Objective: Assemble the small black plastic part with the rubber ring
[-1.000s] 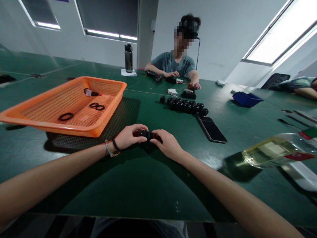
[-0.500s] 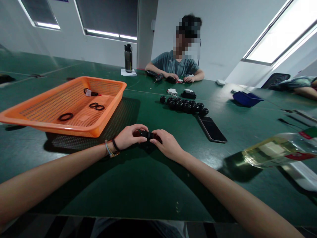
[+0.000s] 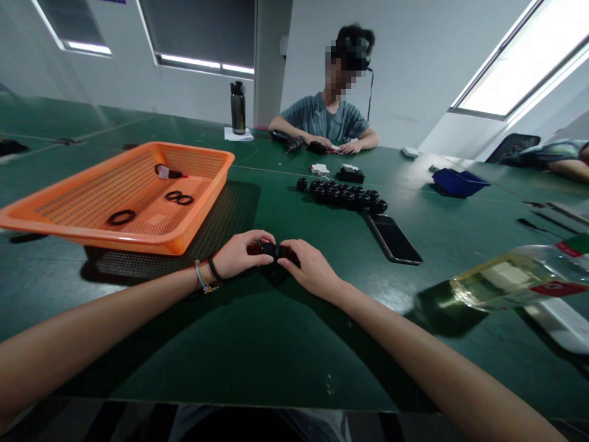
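Between my two hands is a small black rounded part (image 3: 269,248), held just above the green table (image 3: 276,344). My left hand (image 3: 242,253) closes on its left side, thumb in front and fingers behind. On the other side my right hand (image 3: 309,265) pinches the part's right end, where a narrow black band shows. My fingers hide much of the part, and its exact kind cannot be made out. Beyond my hands lies a cluster of shiny black round pieces (image 3: 343,195), and a phone (image 3: 394,238) rests beside them.
At left stands an orange basket (image 3: 184,240) holding black rings (image 3: 122,217) and a cable piece (image 3: 170,172). A bottle of yellowish liquid (image 3: 501,282) lies at right. Farther off are a blue tray (image 3: 460,182), a dark drinking bottle (image 3: 238,109) and a person (image 3: 329,120) seated opposite.
Both hands keep the same grip on the black part, in nearly the same place. The person opposite has raised their head slightly.
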A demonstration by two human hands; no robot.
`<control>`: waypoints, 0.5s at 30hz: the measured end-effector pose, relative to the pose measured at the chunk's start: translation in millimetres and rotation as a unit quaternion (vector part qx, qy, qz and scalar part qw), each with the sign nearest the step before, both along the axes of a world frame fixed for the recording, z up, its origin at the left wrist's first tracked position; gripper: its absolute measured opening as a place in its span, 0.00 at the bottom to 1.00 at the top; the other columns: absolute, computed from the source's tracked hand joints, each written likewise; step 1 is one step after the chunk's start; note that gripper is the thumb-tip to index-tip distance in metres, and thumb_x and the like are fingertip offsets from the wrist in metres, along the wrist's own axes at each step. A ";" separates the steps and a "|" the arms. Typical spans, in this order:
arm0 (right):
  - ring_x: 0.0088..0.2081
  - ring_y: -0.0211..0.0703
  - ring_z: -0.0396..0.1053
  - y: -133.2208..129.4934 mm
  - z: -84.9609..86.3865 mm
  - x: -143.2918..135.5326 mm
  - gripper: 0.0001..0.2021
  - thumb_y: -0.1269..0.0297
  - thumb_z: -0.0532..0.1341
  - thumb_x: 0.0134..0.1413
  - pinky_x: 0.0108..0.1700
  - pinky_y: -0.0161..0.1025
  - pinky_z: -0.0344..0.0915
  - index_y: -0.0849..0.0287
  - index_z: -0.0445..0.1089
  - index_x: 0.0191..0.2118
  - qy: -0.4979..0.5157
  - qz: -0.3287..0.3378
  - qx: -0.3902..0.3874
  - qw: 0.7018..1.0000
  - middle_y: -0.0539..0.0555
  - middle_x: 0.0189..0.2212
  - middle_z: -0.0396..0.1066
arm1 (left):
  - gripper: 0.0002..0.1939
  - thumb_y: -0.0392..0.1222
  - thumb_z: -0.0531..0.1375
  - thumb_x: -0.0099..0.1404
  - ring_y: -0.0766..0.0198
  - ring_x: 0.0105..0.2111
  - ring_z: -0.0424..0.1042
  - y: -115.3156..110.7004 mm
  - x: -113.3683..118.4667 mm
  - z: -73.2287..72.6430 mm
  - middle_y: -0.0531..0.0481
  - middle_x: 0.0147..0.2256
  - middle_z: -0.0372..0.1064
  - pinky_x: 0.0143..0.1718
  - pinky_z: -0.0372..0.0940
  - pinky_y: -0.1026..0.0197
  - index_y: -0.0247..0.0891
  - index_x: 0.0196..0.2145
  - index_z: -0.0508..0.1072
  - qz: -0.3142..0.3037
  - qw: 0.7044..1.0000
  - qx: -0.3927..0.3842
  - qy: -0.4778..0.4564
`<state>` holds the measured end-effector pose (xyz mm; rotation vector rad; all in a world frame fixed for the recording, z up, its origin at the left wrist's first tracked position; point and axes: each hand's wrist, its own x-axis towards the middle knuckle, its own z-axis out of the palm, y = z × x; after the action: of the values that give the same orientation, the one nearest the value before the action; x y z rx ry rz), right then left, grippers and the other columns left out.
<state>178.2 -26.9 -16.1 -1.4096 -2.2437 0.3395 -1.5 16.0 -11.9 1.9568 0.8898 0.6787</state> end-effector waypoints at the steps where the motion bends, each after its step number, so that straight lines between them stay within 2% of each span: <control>1: 0.36 0.41 0.64 -0.4 0.6 -0.1 0.12 0.66 0.56 0.53 0.39 0.39 0.61 0.64 0.63 0.43 -0.001 0.001 -0.002 1.000 0.56 0.34 0.67 | 0.17 0.43 0.59 0.49 0.65 0.30 0.66 -0.2 0.1 0.2 0.51 0.33 0.65 0.34 0.63 0.62 0.34 0.37 0.67 0.000 1.000 0.002 0.003; 15: 0.36 0.40 0.63 0.0 2.1 0.5 0.10 0.66 0.55 0.54 0.38 0.39 0.61 0.63 0.64 0.41 -0.006 0.002 -0.014 1.000 0.56 0.33 0.67 | 0.16 0.43 0.59 0.50 0.64 0.30 0.66 0.3 -0.2 0.6 0.51 0.33 0.66 0.34 0.63 0.62 0.34 0.37 0.67 -0.006 1.000 0.009 0.009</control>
<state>178.7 -26.9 -14.0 -1.4259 -2.2591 0.3669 -1.6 16.3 -11.3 1.9847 0.8846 0.6647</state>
